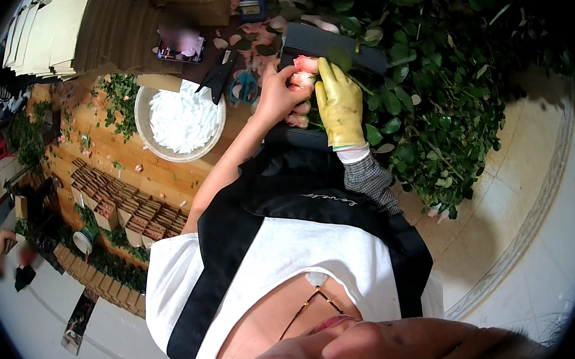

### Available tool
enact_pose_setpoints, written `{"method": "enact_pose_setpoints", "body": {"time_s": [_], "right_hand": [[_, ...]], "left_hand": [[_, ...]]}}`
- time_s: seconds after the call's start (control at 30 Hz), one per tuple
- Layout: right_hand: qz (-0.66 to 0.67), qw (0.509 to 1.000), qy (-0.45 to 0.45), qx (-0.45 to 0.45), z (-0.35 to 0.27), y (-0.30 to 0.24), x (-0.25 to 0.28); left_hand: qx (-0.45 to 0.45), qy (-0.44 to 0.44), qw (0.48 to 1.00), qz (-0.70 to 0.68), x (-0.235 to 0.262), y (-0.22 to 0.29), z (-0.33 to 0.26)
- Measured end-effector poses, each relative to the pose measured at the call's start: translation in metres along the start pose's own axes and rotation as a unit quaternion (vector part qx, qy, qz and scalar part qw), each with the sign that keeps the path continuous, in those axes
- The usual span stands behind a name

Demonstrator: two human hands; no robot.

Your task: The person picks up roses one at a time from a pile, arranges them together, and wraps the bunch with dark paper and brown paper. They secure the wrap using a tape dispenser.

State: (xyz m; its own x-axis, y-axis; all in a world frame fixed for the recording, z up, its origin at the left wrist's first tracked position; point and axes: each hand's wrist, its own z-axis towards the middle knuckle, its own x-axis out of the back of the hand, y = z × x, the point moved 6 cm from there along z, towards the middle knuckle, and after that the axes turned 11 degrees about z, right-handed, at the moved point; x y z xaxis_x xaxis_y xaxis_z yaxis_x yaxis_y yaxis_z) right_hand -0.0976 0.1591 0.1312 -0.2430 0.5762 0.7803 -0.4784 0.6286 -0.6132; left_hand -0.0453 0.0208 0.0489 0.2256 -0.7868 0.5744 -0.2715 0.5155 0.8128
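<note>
Several pink rose heads (302, 80) lie side by side in a dark grey, trough-like holder (331, 43) in front of my body. My bare left hand (279, 91) is curled about the rose heads from the left, its thumb and fingers touching one bloom. My right hand (341, 104), in a stained yellow rubber glove, lies against the right side of the roses, fingers stretched out and close together. The rose stems are partly hidden under the glove. Green stems and leaves (398, 90) spread out just right of it.
Left of my forearm stand a round tub (141, 133) of white pieces, teal-handled scissors (245, 87) and a black tool (218, 75). Cardboard sheets (114, 31) and a phone (182, 47) lie farther left. Foliage (446, 133) fills the right. Rows of small boxes (124, 206) stand at lower left.
</note>
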Motion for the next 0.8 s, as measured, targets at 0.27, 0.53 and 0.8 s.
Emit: {"method": "enact_pose_setpoints", "body": {"time_s": [0.27,0.53,0.8], "right_hand": [[-0.007,0.999,0.020,0.025,0.003,0.002,0.000],[0.016,0.991,-0.120,-0.058,-0.024,-0.013,0.001],[0.028,0.992,-0.116,-0.032,-0.025,-0.015,-0.003]], "left_hand": [[0.017,-0.029,0.999,0.035,-0.002,-0.004,0.003],[0.097,-0.110,0.972,-0.182,0.031,-0.014,0.004],[0.057,0.068,0.996,-0.011,0.084,-0.019,-0.061]]}}
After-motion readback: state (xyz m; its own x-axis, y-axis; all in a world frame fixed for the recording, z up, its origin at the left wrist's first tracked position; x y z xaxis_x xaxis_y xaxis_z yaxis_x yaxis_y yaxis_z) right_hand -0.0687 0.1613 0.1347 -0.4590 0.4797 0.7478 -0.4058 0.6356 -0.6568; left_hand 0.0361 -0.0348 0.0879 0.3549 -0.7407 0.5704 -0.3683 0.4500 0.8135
